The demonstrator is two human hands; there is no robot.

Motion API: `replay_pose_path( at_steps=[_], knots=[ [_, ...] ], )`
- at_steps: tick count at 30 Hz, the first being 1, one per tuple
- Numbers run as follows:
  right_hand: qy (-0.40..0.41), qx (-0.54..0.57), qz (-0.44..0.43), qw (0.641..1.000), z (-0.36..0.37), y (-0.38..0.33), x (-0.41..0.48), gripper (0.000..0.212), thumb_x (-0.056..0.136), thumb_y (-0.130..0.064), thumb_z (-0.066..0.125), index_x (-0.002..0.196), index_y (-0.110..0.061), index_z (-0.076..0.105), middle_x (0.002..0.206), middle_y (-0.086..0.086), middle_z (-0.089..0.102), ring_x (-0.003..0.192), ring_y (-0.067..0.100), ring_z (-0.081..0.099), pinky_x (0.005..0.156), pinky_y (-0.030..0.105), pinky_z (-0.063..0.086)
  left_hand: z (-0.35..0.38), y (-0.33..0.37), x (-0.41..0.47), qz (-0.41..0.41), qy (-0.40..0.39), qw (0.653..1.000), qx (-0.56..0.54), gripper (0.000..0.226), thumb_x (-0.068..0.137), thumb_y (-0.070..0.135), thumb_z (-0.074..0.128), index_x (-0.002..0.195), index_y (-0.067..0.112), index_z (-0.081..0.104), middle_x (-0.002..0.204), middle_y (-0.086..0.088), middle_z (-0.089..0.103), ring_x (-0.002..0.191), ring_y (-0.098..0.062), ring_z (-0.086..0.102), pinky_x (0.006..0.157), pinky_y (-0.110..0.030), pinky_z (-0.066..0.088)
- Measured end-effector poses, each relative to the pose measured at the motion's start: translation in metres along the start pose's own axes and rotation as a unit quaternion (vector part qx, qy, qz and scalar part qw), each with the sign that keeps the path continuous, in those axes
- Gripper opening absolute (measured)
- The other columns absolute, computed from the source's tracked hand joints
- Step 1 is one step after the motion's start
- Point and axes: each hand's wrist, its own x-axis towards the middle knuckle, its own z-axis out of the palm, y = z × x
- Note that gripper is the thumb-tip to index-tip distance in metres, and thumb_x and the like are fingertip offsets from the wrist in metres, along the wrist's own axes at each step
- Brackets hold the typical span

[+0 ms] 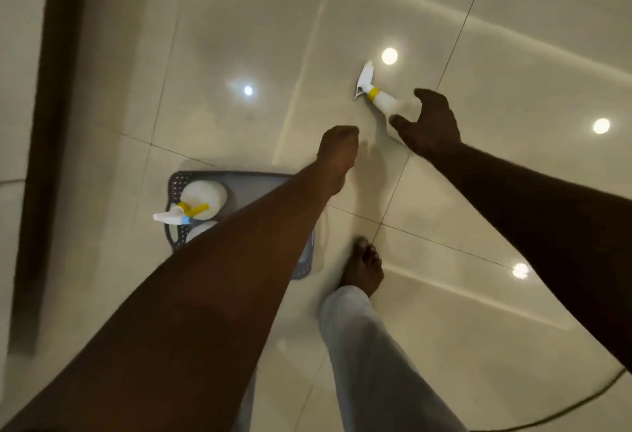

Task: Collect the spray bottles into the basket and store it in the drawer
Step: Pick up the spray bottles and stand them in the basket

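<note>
A white spray bottle (378, 98) with a yellow collar lies on the glossy tiled floor, nozzle pointing up-left. My right hand (429, 124) hovers over its body with thumb and fingers spread; the hand hides the bottle's lower part. A grey perforated basket (253, 183) stands on the floor to the left, partly covered by my left forearm. In it stands a white spray bottle (201, 197) with a yellow trigger, and the rounded top of a second bottle (201, 228) shows beside it. My left hand (337, 149) hangs beyond the basket, fingers curled together, holding nothing.
My bare foot (362, 269) and a grey trouser leg (369, 346) stand just right of the basket. A dark wooden frame (44, 124) runs along the left edge. A dark cable (581, 404) lies on the floor at the lower right. Ceiling lights reflect in the tiles.
</note>
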Motion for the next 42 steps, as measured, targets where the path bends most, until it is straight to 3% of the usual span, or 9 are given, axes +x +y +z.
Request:
replay_pose_path(
  at_steps=[5, 13, 18, 22, 29, 34, 35, 38, 42],
  knots=[
    [-0.019, 0.018, 0.057, 0.998, 0.016, 0.012, 0.046, 0.075, 0.098, -0.056, 0.06, 0.158, -0.015, 0.044, 0.159, 0.013, 0.048, 0.146, 0.033, 0.048, 0.118, 0.041, 0.041, 0.048, 0.007, 0.042, -0.078, -0.014, 0.993, -0.085, 0.043, 0.109, 0.034, 0.047, 0.143, 0.009, 0.053, 0.119, -0.01, 0.054, 0.104, -0.031, 0.055, 0.102, -0.043, 0.053],
    [-0.019, 0.098, 0.078, 0.992, 0.022, 0.029, 0.05, 0.07, 0.096, -0.056, 0.063, 0.154, -0.019, 0.052, 0.157, 0.005, 0.053, 0.14, 0.026, 0.053, 0.114, 0.037, 0.047, 0.083, -0.007, 0.051, -0.08, -0.075, 0.978, -0.177, 0.045, 0.111, 0.029, 0.044, 0.151, 0.009, 0.048, 0.137, -0.02, 0.062, 0.106, -0.032, 0.056, 0.089, -0.04, 0.051],
    [-0.028, 0.2, 0.068, 0.977, 0.006, 0.016, 0.003, 0.068, 0.093, -0.052, 0.069, 0.151, -0.02, 0.054, 0.148, 0.003, 0.058, 0.13, 0.024, 0.06, 0.109, 0.049, 0.054, 0.063, -0.01, 0.013, 0.0, -0.028, 0.993, -0.111, 0.05, 0.11, 0.028, 0.046, 0.158, 0.017, 0.039, 0.152, -0.015, 0.054, 0.135, -0.036, 0.056, 0.113, -0.047, 0.051],
    [-0.08, 0.256, 0.023, 0.963, 0.0, -0.008, -0.056, 0.067, 0.098, -0.044, 0.07, 0.157, -0.022, 0.047, 0.153, -0.001, 0.056, 0.132, 0.019, 0.06, 0.112, 0.049, 0.053, 0.02, -0.019, -0.046, 0.088, 0.043, 0.994, -0.054, 0.061, 0.104, 0.023, 0.057, 0.161, 0.021, 0.035, 0.157, -0.006, 0.051, 0.126, -0.018, 0.057, 0.098, -0.031, 0.05],
    [-0.205, 0.254, -0.048, 0.944, 0.038, -0.043, -0.143, 0.08, 0.094, -0.008, 0.077, 0.163, -0.021, 0.037, 0.163, -0.003, 0.047, 0.148, 0.016, 0.048, 0.125, 0.046, 0.039, -0.062, -0.08, -0.12, 0.135, 0.119, 0.982, -0.061, 0.058, 0.094, 0.001, 0.066, 0.15, 0.016, 0.055, 0.145, -0.005, 0.065, 0.135, -0.021, 0.061, 0.115, -0.047, 0.051],
    [-0.223, 0.185, -0.108, 0.951, 0.098, -0.065, -0.173, 0.084, 0.089, 0.004, 0.077, 0.161, -0.016, 0.039, 0.153, -0.003, 0.054, 0.138, 0.006, 0.052, 0.104, 0.002, 0.041, -0.103, -0.129, -0.134, 0.108, 0.207, 0.962, -0.139, 0.059, 0.094, -0.008, 0.064, 0.147, 0.016, 0.057, 0.147, -0.001, 0.063, 0.137, -0.017, 0.059, 0.118, -0.045, 0.048],
    [-0.228, 0.184, -0.111, 0.95, 0.11, -0.068, -0.176, 0.084, 0.087, 0.007, 0.077, 0.16, -0.013, 0.04, 0.146, -0.004, 0.055, 0.131, 0.002, 0.053, 0.099, 0.002, 0.043, -0.109, -0.137, -0.133, 0.098, 0.221, 0.958, -0.157, 0.059, 0.094, -0.008, 0.064, 0.147, 0.015, 0.056, 0.147, -0.002, 0.063, 0.138, -0.017, 0.058, 0.117, -0.046, 0.048],
    [-0.228, 0.154, -0.144, 0.951, 0.141, -0.077, -0.182, 0.075, 0.084, 0.01, 0.079, 0.152, -0.002, 0.049, 0.141, 0.0, 0.059, 0.127, 0.008, 0.056, 0.108, 0.017, 0.049, -0.122, -0.16, -0.125, 0.071, 0.247, 0.944, -0.208, 0.063, 0.093, -0.005, 0.07, 0.15, 0.012, 0.051, 0.151, -0.007, 0.06, 0.14, -0.022, 0.058, 0.116, -0.05, 0.049],
    [-0.207, 0.108, -0.233, 0.944, 0.174, -0.087, -0.177, 0.075, 0.083, 0.01, 0.081, 0.15, 0.006, 0.048, 0.156, 0.02, 0.052, 0.145, 0.029, 0.049, 0.123, 0.024, 0.035, -0.132, -0.177, -0.105, 0.056, 0.279, 0.93, -0.231, 0.067, 0.091, -0.001, 0.074, 0.151, 0.007, 0.046, 0.147, -0.014, 0.06, 0.134, -0.028, 0.061, 0.113, -0.05, 0.051]
  ],
)
